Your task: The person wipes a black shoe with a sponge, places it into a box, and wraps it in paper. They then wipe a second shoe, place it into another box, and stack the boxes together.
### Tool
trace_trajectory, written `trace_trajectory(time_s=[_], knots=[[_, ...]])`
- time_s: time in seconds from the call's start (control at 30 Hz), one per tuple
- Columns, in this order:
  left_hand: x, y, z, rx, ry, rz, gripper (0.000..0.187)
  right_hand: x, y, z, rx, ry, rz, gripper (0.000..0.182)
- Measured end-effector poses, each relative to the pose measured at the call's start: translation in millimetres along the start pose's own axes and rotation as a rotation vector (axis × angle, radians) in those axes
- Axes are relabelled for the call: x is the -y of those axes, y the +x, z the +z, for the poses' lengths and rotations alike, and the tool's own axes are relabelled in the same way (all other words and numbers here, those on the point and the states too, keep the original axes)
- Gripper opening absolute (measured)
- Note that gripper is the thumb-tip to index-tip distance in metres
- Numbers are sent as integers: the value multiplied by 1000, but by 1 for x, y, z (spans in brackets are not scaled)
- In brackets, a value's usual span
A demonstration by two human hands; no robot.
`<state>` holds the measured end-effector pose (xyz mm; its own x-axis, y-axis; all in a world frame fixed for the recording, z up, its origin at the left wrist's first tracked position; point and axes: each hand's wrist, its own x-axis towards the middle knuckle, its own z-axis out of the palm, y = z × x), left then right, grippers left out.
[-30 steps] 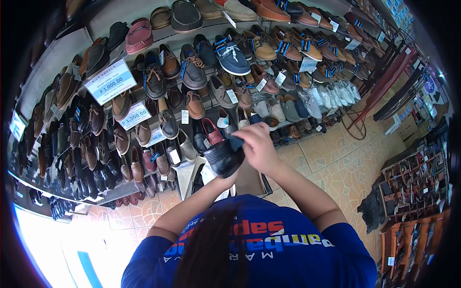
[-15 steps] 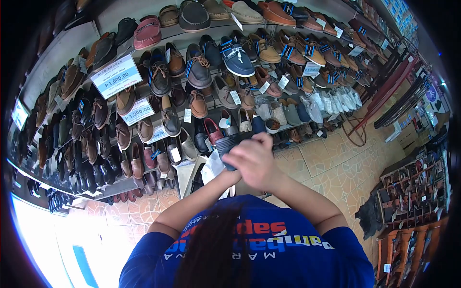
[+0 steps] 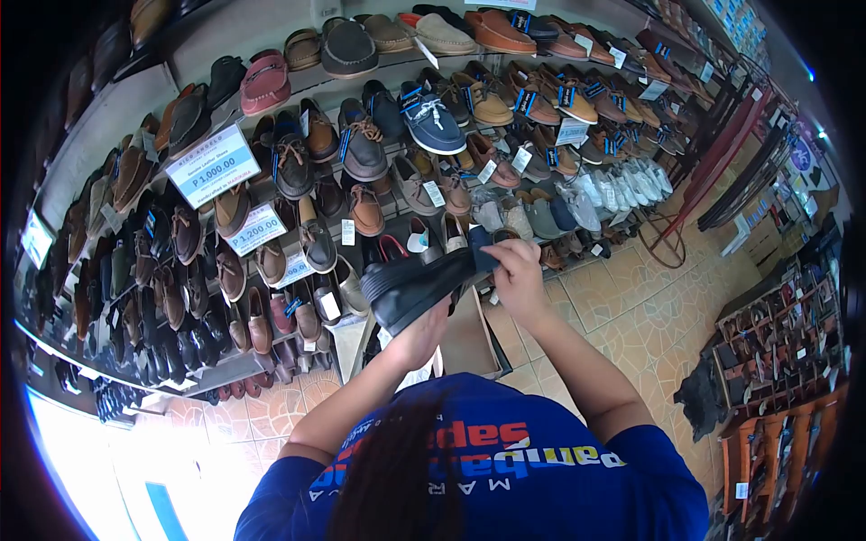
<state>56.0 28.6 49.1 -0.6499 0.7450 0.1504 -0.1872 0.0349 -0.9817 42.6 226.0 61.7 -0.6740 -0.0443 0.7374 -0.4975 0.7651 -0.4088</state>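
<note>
A black shoe (image 3: 410, 290) with a thick, ridged sole is held up in front of the shelves, lying slantwise. My left hand (image 3: 422, 341) is closed round its near side from below, with part of the fingers hidden behind it. At the shoe's far right end, my right hand (image 3: 520, 278) pinches a dark blue-black piece (image 3: 481, 251) between thumb and fingers. I cannot tell whether that piece is part of the shoe or a cloth. Below the shoe, partly covered by my arms, is an open box (image 3: 478, 335).
Shelves full of shoes (image 3: 363, 144) rise in front, with price signs (image 3: 213, 168) among them. Shoes in clear plastic (image 3: 622, 187) lie to the right. Belts (image 3: 722, 153) hang farther right, and a rack of small goods (image 3: 780, 347) stands on the tiled floor (image 3: 622, 298).
The hands were close together over the shoe and have moved apart. The shoe has turned so more of its length shows, and my right hand has shifted right to its far end.
</note>
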Motion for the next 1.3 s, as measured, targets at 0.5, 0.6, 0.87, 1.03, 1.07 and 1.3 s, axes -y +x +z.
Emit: trace_trajectory(time_s=[0.5,0.6,0.87,1.03,1.07,1.3], knots=[[27,12,29,230,1970,63,63,51,8,5,-85,3,-208,29],[45,15,33,242,1959,110,62,19,-8,2,-11,-93,-268,31],[39,23,30,219,1956,222,58,59,14,12,-6,-38,-308,31],[24,20,38,175,1884,184,57,45,16,-6,51,-75,-354,27],[23,22,37,170,1875,179,57,51,27,-8,-11,-83,-340,27],[35,18,51,203,1769,237,56,31,-12,12,227,-73,-368,29]])
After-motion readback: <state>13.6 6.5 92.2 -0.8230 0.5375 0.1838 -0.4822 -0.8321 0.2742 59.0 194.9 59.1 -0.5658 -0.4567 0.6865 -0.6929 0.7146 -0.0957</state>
